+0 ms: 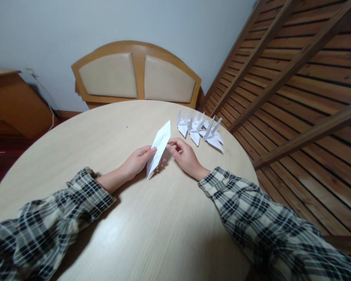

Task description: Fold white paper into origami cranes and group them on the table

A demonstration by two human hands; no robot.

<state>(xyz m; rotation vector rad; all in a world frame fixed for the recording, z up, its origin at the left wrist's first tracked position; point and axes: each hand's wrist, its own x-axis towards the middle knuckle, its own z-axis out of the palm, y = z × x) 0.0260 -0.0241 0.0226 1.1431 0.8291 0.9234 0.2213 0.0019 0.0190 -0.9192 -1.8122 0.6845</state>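
Note:
A long, narrow diamond of folded white paper point(159, 147) is held up on end over a round pale wooden table point(111, 148). My left hand point(139, 160) grips it from the left, thumb on the front face and fingers behind. My right hand point(184, 155) pinches its right edge near the middle with curled fingers. Both sleeves are black-and-white plaid.
Several finished white paper cranes point(200, 129) stand in a cluster at the table's far right. A wooden chair with beige padded back point(137, 76) stands beyond the far edge. A slatted wooden structure point(295, 89) fills the right side. A wooden cabinet point(14, 101) is at the left.

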